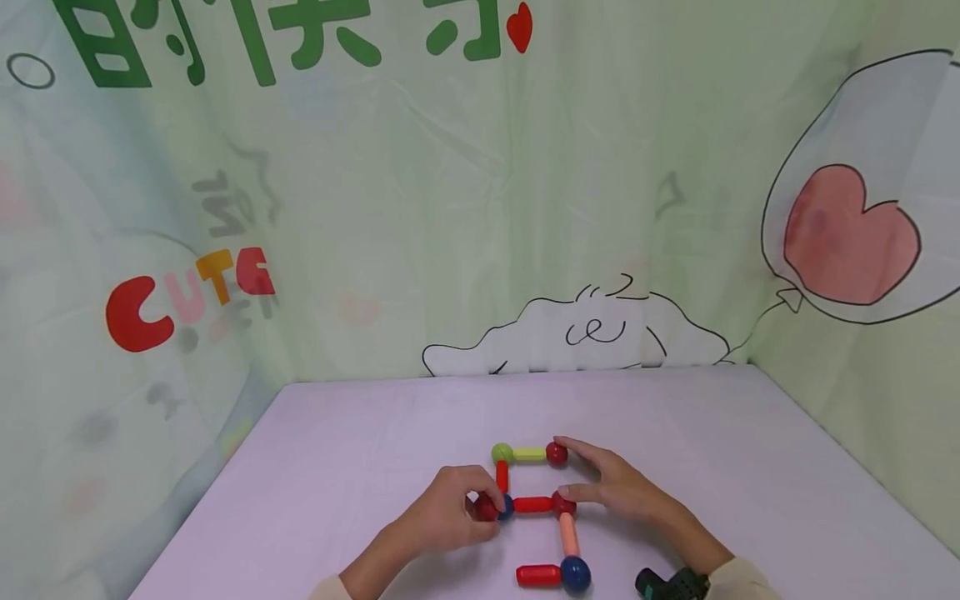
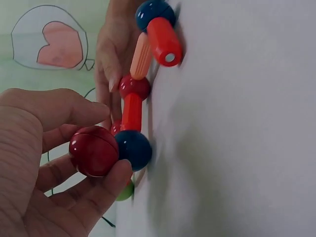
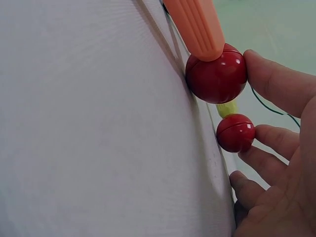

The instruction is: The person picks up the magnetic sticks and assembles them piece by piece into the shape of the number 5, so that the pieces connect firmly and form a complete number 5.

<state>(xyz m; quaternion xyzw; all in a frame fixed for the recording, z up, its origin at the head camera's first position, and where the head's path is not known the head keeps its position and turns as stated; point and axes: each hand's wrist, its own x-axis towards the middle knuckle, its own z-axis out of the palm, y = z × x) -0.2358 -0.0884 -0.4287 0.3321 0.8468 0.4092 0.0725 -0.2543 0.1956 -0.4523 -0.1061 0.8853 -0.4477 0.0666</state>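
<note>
A magnetic stick-and-ball figure lies on the table. My left hand [image 1: 450, 510] curls its thumb and fingers round a red ball [image 2: 94, 151], which is against a blue ball [image 2: 134, 150]. From that blue ball a red stick [image 1: 532, 505] runs to the middle red ball [image 3: 217, 76]. My right hand [image 1: 626, 487] touches this ball with the thumb, while its outstretched fingers touch the far red ball [image 3: 236, 133]. A yellow-green stick [image 1: 529, 454] joins the far red ball to a green ball [image 1: 502, 453]. Another red stick [image 1: 502, 477] links green and blue.
Nearer the front, an orange stick [image 1: 570, 535] leads from the middle red ball to a second blue ball [image 1: 576, 574]. A red stick [image 1: 538, 576] with a bare end points left from it. A dark device [image 1: 672, 583] is at the right wrist. Printed curtains [image 1: 480, 208] surround the table.
</note>
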